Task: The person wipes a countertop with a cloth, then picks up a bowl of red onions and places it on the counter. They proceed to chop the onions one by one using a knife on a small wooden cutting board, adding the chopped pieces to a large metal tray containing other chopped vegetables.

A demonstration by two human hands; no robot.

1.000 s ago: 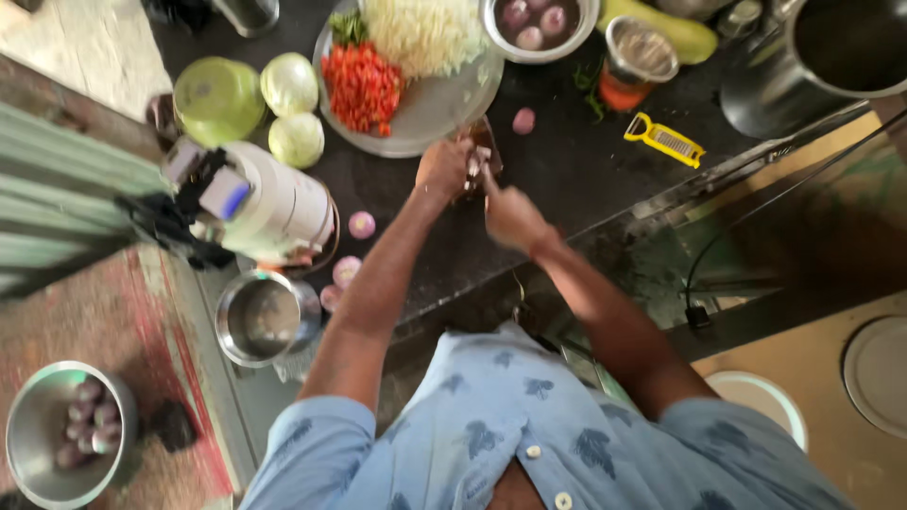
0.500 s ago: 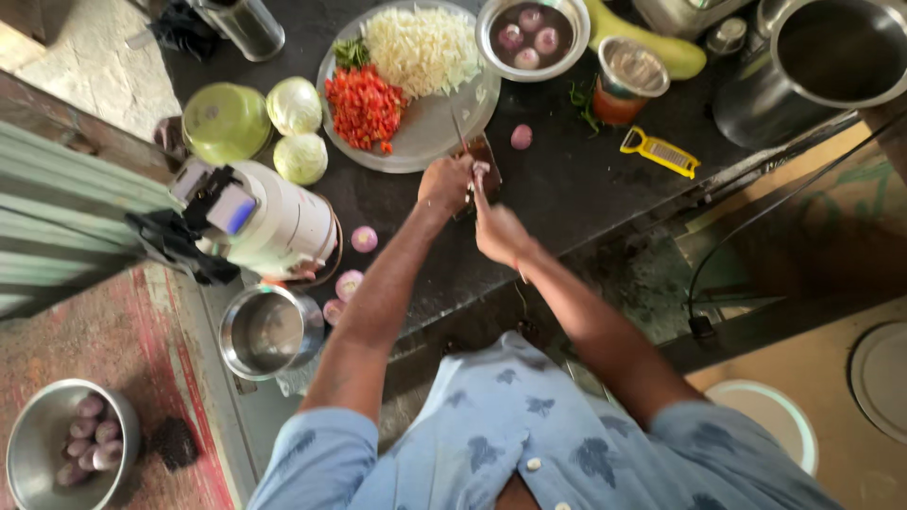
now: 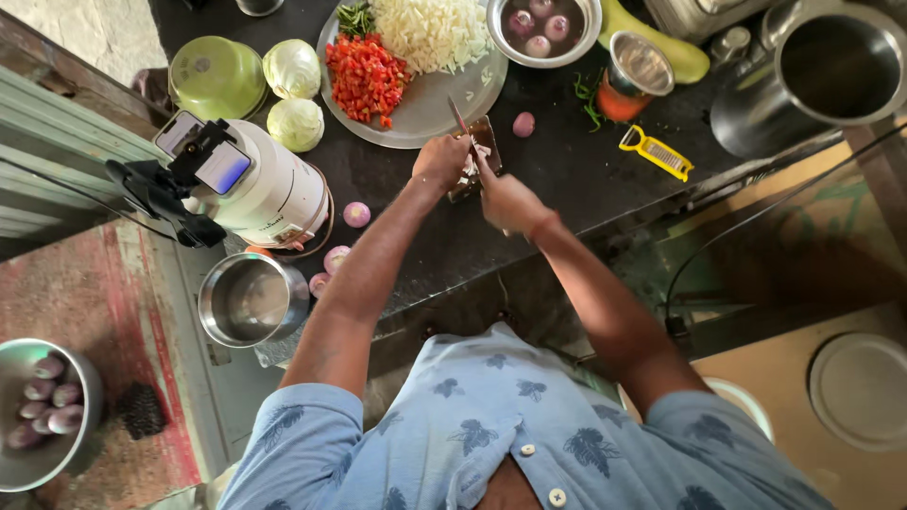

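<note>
My left hand [image 3: 441, 161] presses down on a pale piece of onion on a small wooden chopping board [image 3: 484, 133] on the dark counter. Just to its right, my right hand [image 3: 510, 202] is closed on the handle of a knife [image 3: 459, 116], whose blade points away from me over the board, beside my left fingers. A peeled purple onion [image 3: 522, 124] lies right of the board. Behind it, a round steel plate [image 3: 430, 109] carries chopped red pieces [image 3: 367, 77], shredded white cabbage [image 3: 430, 30] and green chillies.
A steel bowl of peeled onions [image 3: 543, 28], a steel tumbler [image 3: 635, 74], a yellow peeler [image 3: 657, 152] and a large steel pot [image 3: 839, 74] stand at the right. At the left are a white mixer [image 3: 274, 189], cabbage halves [image 3: 295, 94], a green bowl [image 3: 215, 76] and an empty steel pot [image 3: 253, 298].
Both hands stay together at the board, with the knife shifting slightly over it. The view has tilted a little, sliding the counter's items upward in the picture.
</note>
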